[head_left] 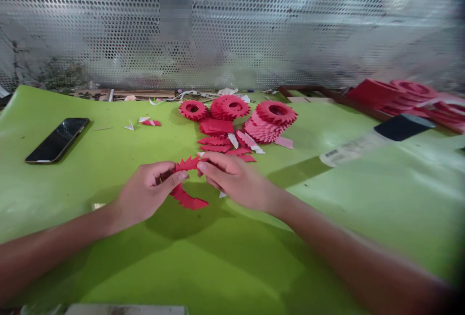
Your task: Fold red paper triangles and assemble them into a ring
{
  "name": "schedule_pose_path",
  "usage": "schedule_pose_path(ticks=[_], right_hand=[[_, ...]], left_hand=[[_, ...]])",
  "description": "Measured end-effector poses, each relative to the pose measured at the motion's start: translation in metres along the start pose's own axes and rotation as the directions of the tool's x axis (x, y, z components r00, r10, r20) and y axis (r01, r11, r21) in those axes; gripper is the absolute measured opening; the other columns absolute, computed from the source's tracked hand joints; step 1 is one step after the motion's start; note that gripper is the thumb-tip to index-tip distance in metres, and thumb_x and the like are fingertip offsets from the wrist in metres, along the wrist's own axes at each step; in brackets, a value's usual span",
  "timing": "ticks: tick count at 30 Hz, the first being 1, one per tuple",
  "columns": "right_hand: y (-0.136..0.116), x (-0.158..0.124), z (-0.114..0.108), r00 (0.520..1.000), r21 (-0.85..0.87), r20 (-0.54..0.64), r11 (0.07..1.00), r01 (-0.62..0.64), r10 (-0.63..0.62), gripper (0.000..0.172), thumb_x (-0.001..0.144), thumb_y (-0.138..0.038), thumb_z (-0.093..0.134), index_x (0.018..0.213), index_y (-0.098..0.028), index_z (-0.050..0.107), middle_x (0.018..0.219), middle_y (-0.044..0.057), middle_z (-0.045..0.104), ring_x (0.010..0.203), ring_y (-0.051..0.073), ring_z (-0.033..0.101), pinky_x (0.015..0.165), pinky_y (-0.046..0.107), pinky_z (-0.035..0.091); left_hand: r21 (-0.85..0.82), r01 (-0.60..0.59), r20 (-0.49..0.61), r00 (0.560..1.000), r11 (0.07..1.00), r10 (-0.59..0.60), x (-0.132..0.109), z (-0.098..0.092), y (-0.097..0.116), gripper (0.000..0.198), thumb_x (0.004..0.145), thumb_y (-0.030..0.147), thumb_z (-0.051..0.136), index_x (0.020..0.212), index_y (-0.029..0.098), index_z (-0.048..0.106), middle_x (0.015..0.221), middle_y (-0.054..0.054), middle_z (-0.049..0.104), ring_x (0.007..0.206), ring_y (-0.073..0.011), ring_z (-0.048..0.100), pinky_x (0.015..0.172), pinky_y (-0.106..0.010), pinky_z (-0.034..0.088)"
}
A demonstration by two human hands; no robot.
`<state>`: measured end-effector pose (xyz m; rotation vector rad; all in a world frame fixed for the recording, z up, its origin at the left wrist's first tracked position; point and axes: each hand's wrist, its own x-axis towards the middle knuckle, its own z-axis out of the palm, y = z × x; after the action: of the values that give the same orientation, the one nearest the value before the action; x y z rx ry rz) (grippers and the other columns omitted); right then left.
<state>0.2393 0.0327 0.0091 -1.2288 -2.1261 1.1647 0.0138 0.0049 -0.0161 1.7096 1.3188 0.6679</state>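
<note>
My left hand [145, 193] and my right hand [232, 177] meet over a green table [225, 257], both pinched on a curved chain of folded red paper pieces [187, 194] with jagged points. The chain arcs from between my fingertips down to the table below my left thumb. Loose folded red pieces [225, 148] lie just beyond my hands. Behind them stand finished red toothed paper rings [193, 110] and a stack of such rings [271, 120].
A black phone [57, 140] lies at the left. A white bottle with a black cap [378, 138] lies on its side at the right. More red paper rings [410, 95] sit far right. A perforated metal screen [232, 29] backs the table.
</note>
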Motion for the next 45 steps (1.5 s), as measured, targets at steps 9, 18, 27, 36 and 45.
schedule_pose_path(ticks=[9,18,27,36,45], right_hand=[[-0.006,-0.004,-0.011,0.963,-0.164,0.270,0.985,0.047,-0.001,0.039,0.105,-0.049,0.046,0.078,-0.021,0.049,0.068,-0.004,0.045,0.062,0.012,0.043,0.056,0.028,0.029],[-0.007,-0.004,-0.009,0.947,-0.213,0.314,0.977,0.003,0.065,0.036,0.104,-0.049,0.047,0.084,-0.021,0.058,0.068,-0.003,0.051,0.059,0.012,0.045,0.053,0.027,0.029],[-0.004,0.001,0.006,1.000,0.040,-0.020,0.999,-0.018,0.019,0.028,0.101,-0.044,0.050,0.092,-0.020,0.061,0.067,-0.006,0.050,0.057,0.010,0.046,0.056,0.025,0.036],[0.003,0.002,-0.005,0.996,0.070,-0.086,0.997,0.021,-0.015,0.035,0.102,-0.051,0.049,0.084,-0.021,0.054,0.067,-0.006,0.046,0.058,0.010,0.043,0.053,0.026,0.032],[0.002,0.001,0.011,0.984,0.101,-0.179,0.995,0.029,-0.010,0.038,0.103,-0.053,0.047,0.081,-0.022,0.048,0.063,-0.007,0.038,0.057,0.011,0.036,0.054,0.029,0.027]], left_hand=[[0.093,-0.105,0.115,0.989,0.990,0.094,-0.002,-0.001,0.004,0.041,0.099,0.051,0.052,0.087,0.017,0.072,0.066,0.001,0.063,0.054,-0.0124,0.047,0.049,-0.024,0.029],[0.156,-0.085,0.129,0.989,0.984,0.065,-0.001,0.000,0.005,0.041,0.099,0.049,0.050,0.091,0.017,0.075,0.066,0.000,0.066,0.052,-0.0130,0.048,0.048,-0.024,0.028],[0.119,-0.100,-0.014,0.995,0.988,0.103,-0.002,0.000,0.004,0.040,0.101,0.049,0.051,0.084,0.018,0.069,0.066,0.001,0.062,0.055,-0.0130,0.049,0.050,-0.024,0.031],[0.065,-0.042,-0.103,0.994,0.997,0.048,0.001,-0.003,0.006,0.041,0.099,0.054,0.052,0.083,0.019,0.067,0.062,0.004,0.054,0.049,-0.0110,0.041,0.045,-0.024,0.026],[0.003,-0.022,-0.055,0.998,1.000,0.022,-0.001,-0.002,0.005,0.042,0.099,0.056,0.049,0.088,0.019,0.065,0.069,0.000,0.062,0.058,-0.0145,0.052,0.051,-0.025,0.037]])
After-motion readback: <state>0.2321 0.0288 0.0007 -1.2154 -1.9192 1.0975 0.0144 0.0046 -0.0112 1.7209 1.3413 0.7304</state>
